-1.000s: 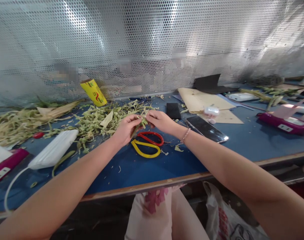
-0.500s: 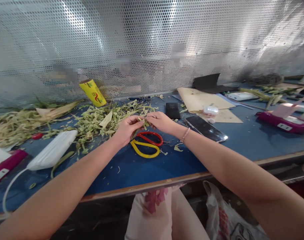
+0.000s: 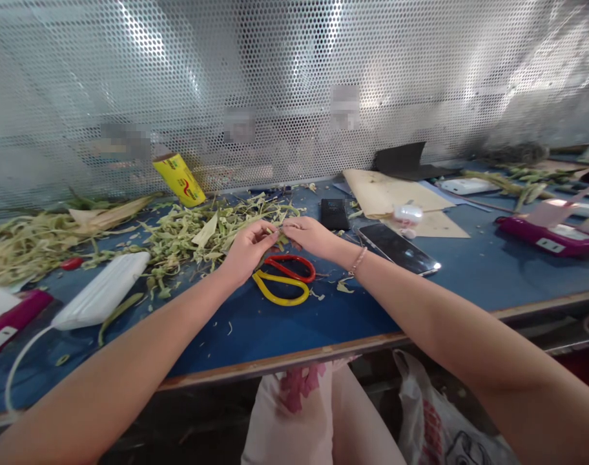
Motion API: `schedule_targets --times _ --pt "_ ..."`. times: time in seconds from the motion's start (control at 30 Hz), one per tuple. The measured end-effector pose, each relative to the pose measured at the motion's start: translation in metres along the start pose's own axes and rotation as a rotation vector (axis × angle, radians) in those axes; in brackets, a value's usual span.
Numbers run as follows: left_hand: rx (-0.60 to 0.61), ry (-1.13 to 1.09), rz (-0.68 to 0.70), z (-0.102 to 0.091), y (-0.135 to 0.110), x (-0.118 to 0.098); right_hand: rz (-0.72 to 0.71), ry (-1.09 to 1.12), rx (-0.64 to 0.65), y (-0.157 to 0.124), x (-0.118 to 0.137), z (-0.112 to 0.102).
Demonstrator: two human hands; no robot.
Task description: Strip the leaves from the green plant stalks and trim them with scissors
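My left hand (image 3: 249,250) is closed, thumb against fingers, on a small piece of green plant stem (image 3: 270,231). Fingertips of my right hand (image 3: 308,234), also pinched, meet it from the other side on the same plant piece. Just below the hands lie scissors (image 3: 287,301) with one red and one yellow handle loop; their blades are hidden under my left hand. Behind and left of my hands spreads a pile of pale green plant trimmings (image 3: 178,239).
On the blue table (image 3: 256,336) lie a white power bank (image 3: 103,290) with a cable, a phone (image 3: 396,248), a black box (image 3: 334,214), and brown paper (image 3: 382,194). A yellow tube (image 3: 179,179) leans at the perforated metal panel (image 3: 285,58). A plastic bag (image 3: 434,413) hangs below the table edge.
Both hands stay in nearly the same place, with only slight finger movement around the plant piece. Nothing else has visibly moved.
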State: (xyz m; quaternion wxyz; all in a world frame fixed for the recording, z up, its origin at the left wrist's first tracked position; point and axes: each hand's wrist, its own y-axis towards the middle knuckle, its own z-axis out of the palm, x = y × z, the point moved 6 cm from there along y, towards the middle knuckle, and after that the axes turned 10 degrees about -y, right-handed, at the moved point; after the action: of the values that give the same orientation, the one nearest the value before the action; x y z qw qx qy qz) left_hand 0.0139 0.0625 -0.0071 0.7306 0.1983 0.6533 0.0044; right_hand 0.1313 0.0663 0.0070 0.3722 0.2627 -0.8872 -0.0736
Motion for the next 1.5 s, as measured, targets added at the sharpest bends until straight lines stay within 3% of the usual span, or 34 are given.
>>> schedule_targets --times 0.27,0.5,0.6,0.73,0.8,0.87,0.93,1.03,1.1,1.37,1.5 --pt "-0.028 -0.047 -0.023 0.000 0.001 0.004 0.007 0.023 -0.002 0.001 -0.003 0.002" --pt "0.013 -0.105 -0.285 -0.002 0.002 0.022 0.028 -0.007 -0.036 0.003 -0.010 0.003" --pt "0.032 -0.064 -0.263 -0.003 0.004 0.025 0.034 -0.009 -0.045 0.003 -0.012 0.004" --pt "-0.099 -0.174 -0.185 -0.008 0.006 0.019 0.013 0.052 -0.248 0.003 -0.015 -0.006" --pt "-0.216 -0.250 -0.153 -0.014 0.008 0.015 -0.013 -0.007 -0.391 0.000 -0.013 -0.016" --pt "-0.343 -0.290 -0.126 -0.023 0.010 0.012 -0.077 -0.100 -0.438 -0.004 -0.007 -0.022" --pt "-0.457 -0.291 -0.097 -0.034 0.012 0.010 -0.193 -0.165 -0.305 -0.006 0.003 -0.018" --pt "-0.561 -0.259 -0.057 -0.047 0.015 0.010 -0.367 -0.272 0.143 -0.011 0.015 0.010" --pt "-0.590 -0.230 -0.045 -0.052 0.016 0.010 -0.416 -0.358 0.335 -0.017 0.019 0.026" --pt "-0.626 -0.167 -0.017 -0.056 0.017 0.010 -0.319 -0.681 0.357 -0.028 0.035 0.036" --pt "-0.624 -0.141 0.006 -0.059 0.018 0.011 -0.230 -0.731 0.444 -0.032 0.034 0.035"
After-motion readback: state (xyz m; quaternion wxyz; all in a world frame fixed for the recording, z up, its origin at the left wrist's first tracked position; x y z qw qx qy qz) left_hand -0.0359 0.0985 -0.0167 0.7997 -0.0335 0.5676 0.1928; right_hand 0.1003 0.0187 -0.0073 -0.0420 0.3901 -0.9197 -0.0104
